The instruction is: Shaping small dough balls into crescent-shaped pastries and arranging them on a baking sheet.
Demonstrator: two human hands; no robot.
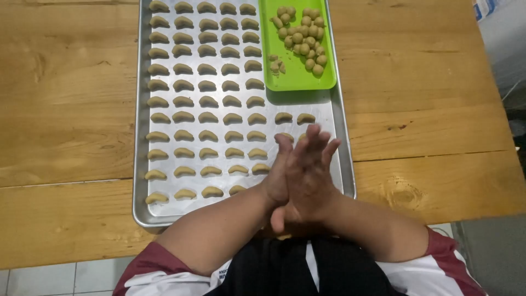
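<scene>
My left hand [278, 175] and my right hand [313, 170] are pressed flat together, palm to palm, over the near right corner of a metal baking tray [141, 181]. Whatever lies between the palms is hidden. The tray carries several rows of pale crescent-shaped dough pieces [208, 117], filling its left and middle. Two more crescents [294, 117] lie just beyond my fingertips. A green plastic tray [323, 82] sits on the far right of the metal tray, holding a heap of small dough balls [302, 38] and a few crumbs.
The metal tray rests on a wooden plank table [433, 98]. The table's near edge runs just in front of my body; tiled floor [49, 279] shows at the lower left. A pale object [485, 8] pokes in at the top right corner.
</scene>
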